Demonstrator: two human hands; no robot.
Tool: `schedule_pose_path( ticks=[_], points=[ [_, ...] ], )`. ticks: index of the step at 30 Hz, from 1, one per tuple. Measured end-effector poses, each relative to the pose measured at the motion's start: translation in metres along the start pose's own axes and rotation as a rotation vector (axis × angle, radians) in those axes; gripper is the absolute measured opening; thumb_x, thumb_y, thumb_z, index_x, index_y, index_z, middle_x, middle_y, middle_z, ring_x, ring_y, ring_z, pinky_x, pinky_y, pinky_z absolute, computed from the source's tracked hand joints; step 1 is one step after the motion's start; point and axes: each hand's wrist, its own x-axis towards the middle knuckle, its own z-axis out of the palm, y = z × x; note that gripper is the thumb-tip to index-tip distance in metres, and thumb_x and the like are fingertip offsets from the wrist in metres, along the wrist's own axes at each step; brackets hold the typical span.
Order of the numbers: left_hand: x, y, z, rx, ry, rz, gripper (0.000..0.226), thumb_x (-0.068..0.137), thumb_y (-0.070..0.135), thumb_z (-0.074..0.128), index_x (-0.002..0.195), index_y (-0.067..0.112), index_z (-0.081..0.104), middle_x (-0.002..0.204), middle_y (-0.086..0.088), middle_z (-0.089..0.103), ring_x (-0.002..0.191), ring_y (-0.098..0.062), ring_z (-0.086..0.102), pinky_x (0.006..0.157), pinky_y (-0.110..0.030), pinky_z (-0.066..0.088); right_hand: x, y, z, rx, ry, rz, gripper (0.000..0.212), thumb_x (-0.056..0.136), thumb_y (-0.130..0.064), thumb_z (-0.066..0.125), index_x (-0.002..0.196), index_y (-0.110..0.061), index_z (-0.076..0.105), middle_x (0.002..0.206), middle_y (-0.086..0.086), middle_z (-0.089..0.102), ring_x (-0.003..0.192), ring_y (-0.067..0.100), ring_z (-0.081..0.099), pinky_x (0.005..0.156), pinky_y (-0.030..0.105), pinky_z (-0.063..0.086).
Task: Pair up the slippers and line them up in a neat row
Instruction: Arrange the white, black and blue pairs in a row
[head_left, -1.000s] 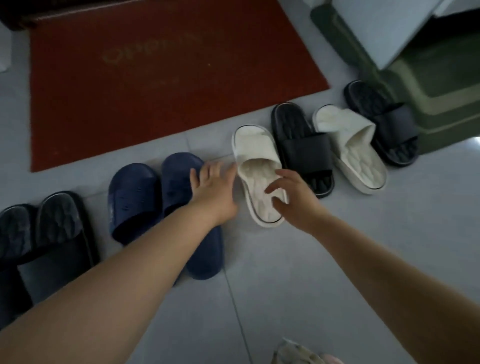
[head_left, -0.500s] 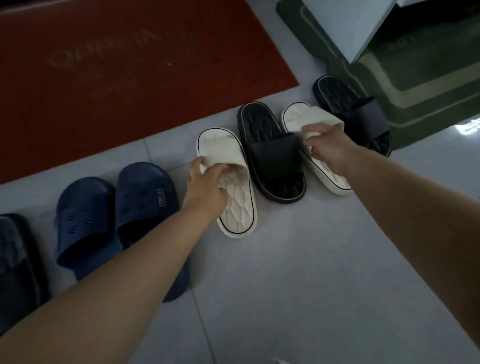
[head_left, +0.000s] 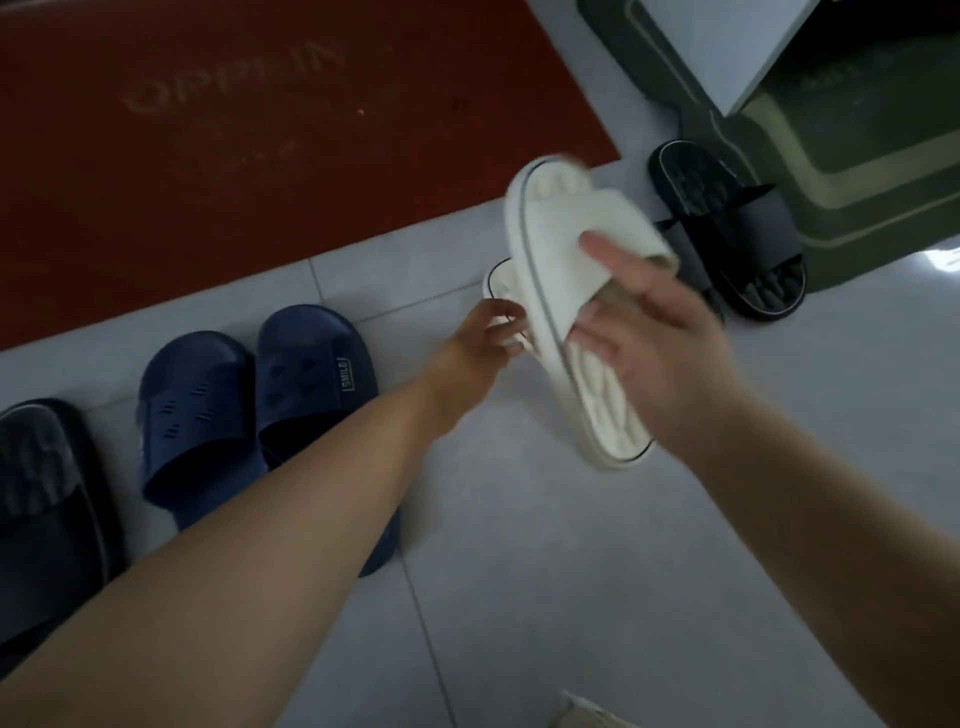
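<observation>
While the right hand (head_left: 665, 343) clasps the raised white slipper (head_left: 550, 244), the left hand (head_left: 467, 348) pinches the second white slipper (head_left: 498, 280) on the floor (head_left: 519, 571) near the red mat (head_left: 260, 156); a slack hold could drop it crooked.

Figure: two bare arms of one person. The left forearm (head_left: 260, 545) crosses the lower left of the frame, uncovered from the frame's edge to the wrist, ending in the left hand (head_left: 478, 343) at centre. The right forearm (head_left: 810, 519) fills the lower right, likewise uncovered. The right hand (head_left: 654, 338) appears motion-blurred.
</observation>
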Motion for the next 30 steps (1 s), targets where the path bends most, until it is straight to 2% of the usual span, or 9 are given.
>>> schedule_pose_path(
  ticks=[4, 6, 8, 13, 16, 19, 22, 27, 30],
  points=[
    [0.008, 0.010, -0.036, -0.259, 0.423, -0.099, 0.030, 0.090, 0.010, 0.043, 0.117, 0.015, 0.054, 0.106, -0.005, 0.064, 0.093, -0.020, 0.062, 0.086, -0.034, 0.054, -0.028, 0.024, 0.038, -0.010, -0.124, 0.139, 0.046, 0.070, -0.008, 0.060, 0.107, -0.036, 0.066, 0.110, 0.013, 0.055, 0.082, 0.035, 0.056, 0.089, 0.046, 0.049],
    [0.007, 0.011, -0.061, -0.380, 0.599, -0.152, 0.026, 0.093, 0.004, 0.034, 0.109, 0.014, 0.052, 0.092, -0.002, 0.062, 0.084, -0.017, 0.060, 0.080, -0.029, 0.051, -0.031, 0.039, 0.050, -0.037, -0.170, 0.234, 0.048, 0.079, 0.000, 0.059, 0.113, -0.033, 0.063, 0.127, 0.017, 0.053, 0.100, 0.040, 0.057, 0.097, 0.045, 0.047],
    [0.000, 0.011, -0.079, -0.210, 0.650, -0.103, 0.028, 0.093, 0.007, 0.035, 0.113, 0.014, 0.053, 0.092, 0.002, 0.061, 0.091, -0.016, 0.056, 0.089, -0.029, 0.048, -0.026, 0.055, 0.060, -0.081, -0.206, 0.283, 0.051, 0.084, 0.004, 0.055, 0.122, -0.030, 0.058, 0.121, 0.001, 0.054, 0.110, 0.026, 0.056, 0.102, 0.036, 0.044],
    [-0.014, 0.008, -0.067, 0.252, 0.420, 0.030, 0.030, 0.092, 0.007, 0.042, 0.118, 0.013, 0.056, 0.109, 0.003, 0.060, 0.099, -0.009, 0.053, 0.073, -0.014, 0.040, -0.004, 0.083, 0.088, -0.197, -0.301, 0.343, 0.070, 0.077, -0.003, 0.059, 0.135, -0.040, 0.042, 0.121, 0.001, 0.042, 0.110, 0.015, 0.045, 0.094, 0.028, 0.038],
    [-0.016, 0.004, -0.051, 0.366, 0.270, 0.069, 0.033, 0.091, 0.003, 0.042, 0.120, 0.012, 0.054, 0.120, -0.003, 0.060, 0.110, -0.015, 0.054, 0.088, -0.023, 0.043, 0.002, 0.075, 0.075, -0.344, -0.422, 0.328, 0.046, 0.082, 0.004, 0.052, 0.113, -0.028, 0.062, 0.095, -0.004, 0.055, 0.091, 0.009, 0.052, 0.078, 0.014, 0.040],
    [-0.017, 0.003, -0.040, 0.503, 0.229, 0.094, 0.039, 0.089, 0.006, 0.048, 0.126, 0.013, 0.050, 0.128, -0.006, 0.055, 0.120, -0.019, 0.049, 0.097, -0.027, 0.038, 0.011, 0.063, 0.035, -0.485, -0.098, 0.220, 0.030, 0.083, 0.002, 0.049, 0.070, -0.021, 0.063, 0.069, -0.009, 0.060, 0.064, 0.005, 0.055, 0.059, 0.017, 0.039],
    [-0.016, 0.004, -0.028, 0.694, 0.241, 0.142, 0.051, 0.085, 0.012, 0.055, 0.134, 0.016, 0.042, 0.139, -0.008, 0.045, 0.130, -0.026, 0.038, 0.110, -0.037, 0.032, 0.023, 0.067, -0.004, -0.683, 0.242, 0.248, 0.027, 0.084, -0.008, 0.048, 0.103, -0.023, 0.058, 0.096, -0.005, 0.061, 0.083, 0.017, 0.056, 0.069, 0.025, 0.041],
    [-0.016, 0.002, 0.006, 0.841, 0.125, 0.055, 0.073, 0.090, 0.018, 0.050, 0.145, 0.042, 0.009, 0.158, 0.005, 0.003, 0.146, -0.028, -0.002, 0.119, -0.053, 0.002, 0.020, 0.083, 0.006, -0.780, -0.107, 0.166, 0.045, 0.087, -0.009, 0.051, 0.127, -0.031, 0.048, 0.120, -0.006, 0.046, 0.117, 0.014, 0.045, 0.084, 0.015, 0.033],
    [-0.013, -0.004, 0.015, 0.903, 0.088, -0.068, 0.065, 0.094, 0.019, 0.046, 0.142, 0.050, 0.013, 0.159, 0.003, -0.010, 0.145, -0.030, -0.016, 0.113, -0.059, -0.006, 0.018, 0.085, 0.017, -0.566, -0.361, 0.112, 0.063, 0.078, 0.017, 0.038, 0.132, -0.014, 0.050, 0.127, 0.002, 0.055, 0.119, 0.011, 0.050, 0.094, 0.010, 0.036]
  ],
)
